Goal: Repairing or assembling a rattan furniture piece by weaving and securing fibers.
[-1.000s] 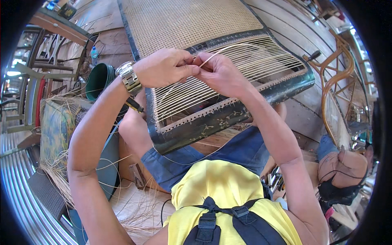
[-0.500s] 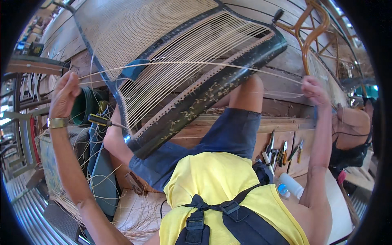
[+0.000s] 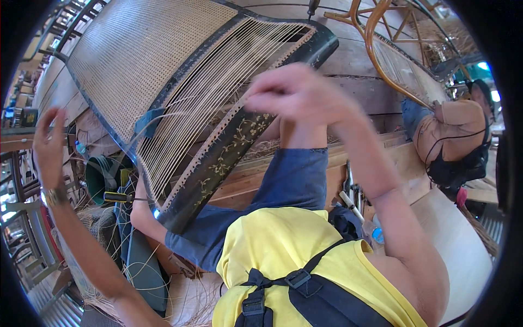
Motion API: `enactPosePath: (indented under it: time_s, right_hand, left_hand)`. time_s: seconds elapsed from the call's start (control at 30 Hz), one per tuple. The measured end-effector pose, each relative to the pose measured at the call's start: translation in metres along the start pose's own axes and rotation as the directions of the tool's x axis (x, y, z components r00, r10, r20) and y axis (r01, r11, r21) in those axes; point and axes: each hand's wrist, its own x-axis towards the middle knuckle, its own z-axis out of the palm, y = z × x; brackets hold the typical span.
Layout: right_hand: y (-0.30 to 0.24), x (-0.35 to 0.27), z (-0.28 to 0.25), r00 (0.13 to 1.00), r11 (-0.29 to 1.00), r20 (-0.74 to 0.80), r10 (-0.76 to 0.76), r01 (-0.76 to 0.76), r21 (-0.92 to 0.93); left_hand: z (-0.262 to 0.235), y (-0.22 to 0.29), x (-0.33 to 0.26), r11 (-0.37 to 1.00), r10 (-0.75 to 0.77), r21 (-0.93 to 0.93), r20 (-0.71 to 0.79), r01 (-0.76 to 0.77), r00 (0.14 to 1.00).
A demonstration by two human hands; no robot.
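Across the person's lap lies a dark chair frame (image 3: 234, 147), its long axis running from lower left to upper right, with pale cane strands (image 3: 218, 103) stretched along that same line and a finished woven panel (image 3: 131, 60) beyond them. Over the frame's near rail, close to the middle, the right hand (image 3: 294, 95) hovers with fingers bunched in a narrow pinch; it is blurred, so I cannot tell for sure that a strand sits between the fingertips. Far out to the side, well apart from the frame, the left hand (image 3: 49, 144) is raised with fingers loosely spread; a thin strand (image 3: 144, 131) seems to run from the frame toward it, though a grip cannot be made out. Of the two, the right hand is much the nearer to the strands.

A screwdriver (image 3: 117, 197) and a green bucket (image 3: 101, 177) sit below the frame's lower end.
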Motion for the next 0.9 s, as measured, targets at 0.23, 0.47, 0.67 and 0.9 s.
enactPosePath:
  time_s: [0.23, 0.47, 0.67, 0.9]
  right_hand:
    - [-0.013, 0.013, 0.044, 0.993, 0.96, 0.002, -0.114, 0.11, 0.258]
    - [0.053, -0.071, -0.107, 0.953, 0.956, -0.101, 0.285, -0.274, 0.104]
    - [0.054, -0.143, -0.191, 0.909, 0.947, -0.264, 0.322, -0.31, 0.088]
    - [0.054, -0.124, -0.189, 0.926, 0.966, -0.341, 0.164, -0.221, -0.136]
  left_hand:
    - [0.085, 0.181, -0.091, 0.764, 0.303, -0.582, 0.705, 0.28, 0.641]
    - [0.032, 0.079, -0.039, 0.989, 0.108, -0.132, 0.38, -0.062, 0.919]
    - [-0.011, -0.106, -0.011, 0.99, -0.04, -0.106, 0.439, 0.097, 0.898]
    - [0.004, -0.188, -0.029, 0.928, -0.212, -0.163, 0.508, 0.335, 0.835]
